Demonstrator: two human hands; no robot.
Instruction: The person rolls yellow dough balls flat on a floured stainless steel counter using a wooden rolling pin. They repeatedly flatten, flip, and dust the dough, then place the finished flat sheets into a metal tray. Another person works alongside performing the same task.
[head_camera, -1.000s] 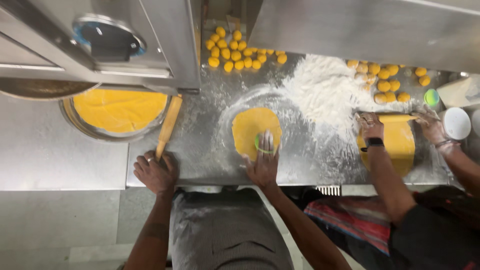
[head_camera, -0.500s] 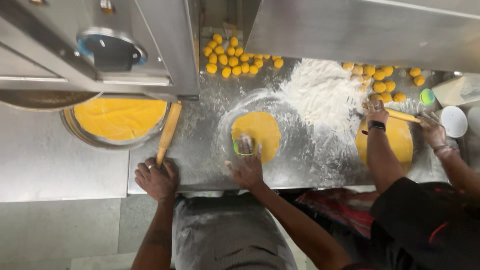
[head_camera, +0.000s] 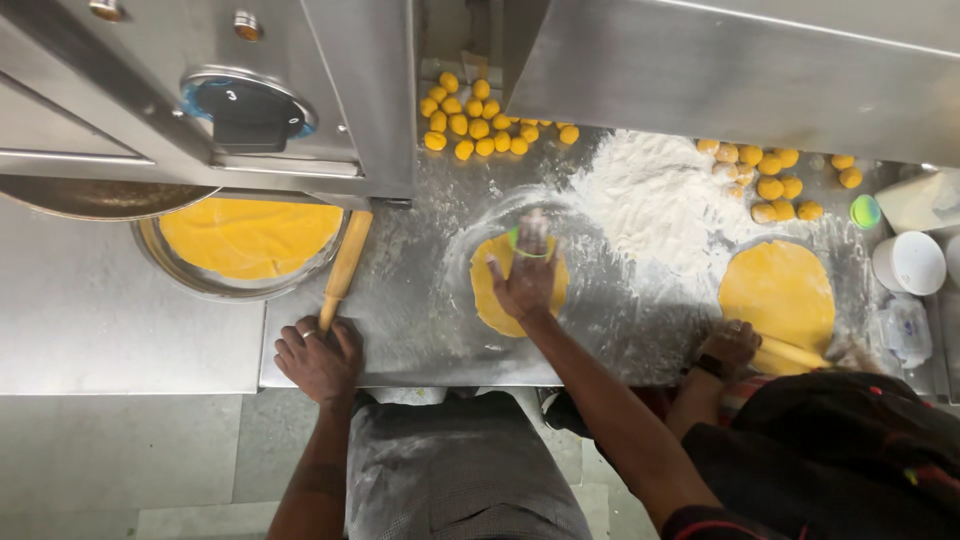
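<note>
A floured steel bench (head_camera: 420, 330) is seen from above. The right hand (head_camera: 527, 275) lies spread flat on a yellow dough disc (head_camera: 518, 285), best pressed evenly. The left hand (head_camera: 320, 358) is closed around the near end of a wooden rolling pin (head_camera: 345, 268). At far left, a metal pan (head_camera: 180, 280) holds rolled dough.

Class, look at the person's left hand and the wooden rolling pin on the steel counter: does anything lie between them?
No. The left hand already rests on the near end of the rolling pin, which lies on the floured steel counter beside the tray of rolled dough.
</note>
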